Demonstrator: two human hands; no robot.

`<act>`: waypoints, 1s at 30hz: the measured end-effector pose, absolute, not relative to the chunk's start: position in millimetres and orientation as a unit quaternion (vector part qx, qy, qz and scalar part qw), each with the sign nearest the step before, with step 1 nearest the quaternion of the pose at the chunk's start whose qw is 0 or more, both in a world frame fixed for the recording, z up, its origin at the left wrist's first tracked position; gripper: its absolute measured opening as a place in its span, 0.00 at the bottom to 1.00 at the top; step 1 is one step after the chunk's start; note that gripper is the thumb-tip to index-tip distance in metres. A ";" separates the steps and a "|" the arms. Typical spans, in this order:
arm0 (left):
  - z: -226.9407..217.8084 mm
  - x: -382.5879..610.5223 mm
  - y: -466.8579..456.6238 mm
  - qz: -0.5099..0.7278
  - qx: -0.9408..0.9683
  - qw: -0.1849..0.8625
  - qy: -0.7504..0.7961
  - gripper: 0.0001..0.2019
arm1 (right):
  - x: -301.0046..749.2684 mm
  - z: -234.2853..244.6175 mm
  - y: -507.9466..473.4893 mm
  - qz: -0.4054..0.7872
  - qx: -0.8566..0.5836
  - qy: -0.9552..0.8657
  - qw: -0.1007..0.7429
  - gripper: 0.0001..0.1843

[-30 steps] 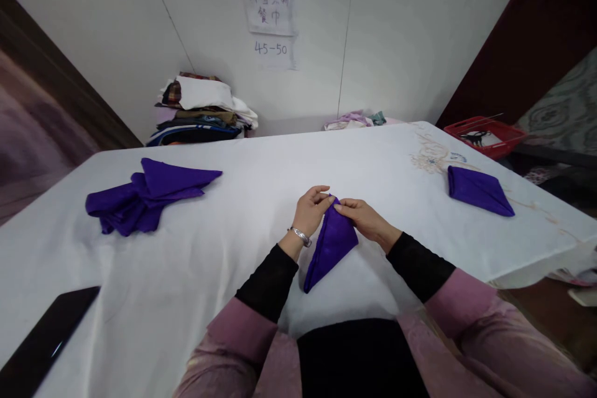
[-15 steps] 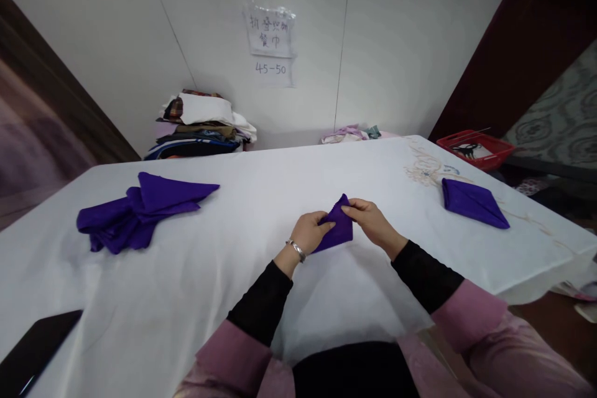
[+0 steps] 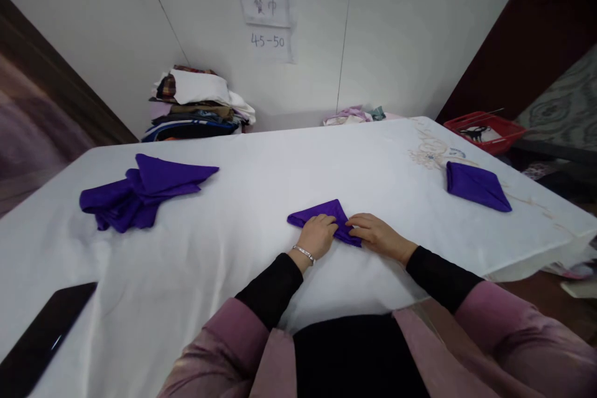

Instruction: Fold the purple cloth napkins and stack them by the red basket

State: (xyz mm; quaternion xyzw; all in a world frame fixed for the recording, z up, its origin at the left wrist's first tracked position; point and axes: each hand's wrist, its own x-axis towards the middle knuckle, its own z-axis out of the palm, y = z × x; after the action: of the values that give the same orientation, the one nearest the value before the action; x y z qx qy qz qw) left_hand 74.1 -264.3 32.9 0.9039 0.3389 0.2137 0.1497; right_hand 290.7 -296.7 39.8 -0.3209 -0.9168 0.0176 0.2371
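A folded purple napkin [image 3: 329,206] lies in front of me on the white tablecloth, its peak pointing away from me. My left hand [image 3: 318,236], with a silver bracelet at the wrist, has its fingers curled over the napkin's near middle. At the right corner, my right hand [image 3: 379,237] grips the cloth between thumb and fingers. The napkin's near edge is partly covered by my left hand. Off to the right sits another folded purple napkin [image 3: 478,186]. Loose purple napkins [image 3: 158,189] lie in a crumpled heap on the left.
A dark phone or tablet [image 3: 46,336] rests at the table's near left. Stacked clothes [image 3: 196,102] stand against the back wall, beside a small cloth pile [image 3: 349,115]. A red basket [image 3: 487,132] is beyond the right edge. A handwritten sign [image 3: 267,12] hangs on the wall.
The napkin has gone from being held up between both hands to lying flat and wider on the table. My hands have come down with it, and the view has tilted downward.
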 end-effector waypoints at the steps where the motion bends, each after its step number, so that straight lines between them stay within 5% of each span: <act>1: 30.9 73.2 -268.3 0.200 0.910 0.146 0.333 0.14 | 291.4 37.3 -302.3 0.021 -0.324 -0.920 0.220 0.15; 12: 33.3 8.3 -228.8 0.247 0.853 0.148 0.436 0.10 | 294.2 36.5 -313.0 0.066 -0.346 -0.917 0.186 0.16; 18: 28.3 -21.5 -225.3 0.243 0.823 0.188 0.478 0.19 | 295.9 33.3 -314.7 0.078 -0.355 -0.911 0.194 0.18; 30: 21.4 -16.7 -222.9 0.255 0.806 0.186 0.500 0.08 | 300.4 32.3 -315.0 0.078 -0.345 -0.913 0.205 0.16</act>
State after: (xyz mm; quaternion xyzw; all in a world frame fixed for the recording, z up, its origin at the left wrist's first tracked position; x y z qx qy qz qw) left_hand -16.7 -222.9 21.4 0.8063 0.5004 0.2549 0.1855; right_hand 300.4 -315.0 32.3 -0.3445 -0.9129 0.0777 0.2046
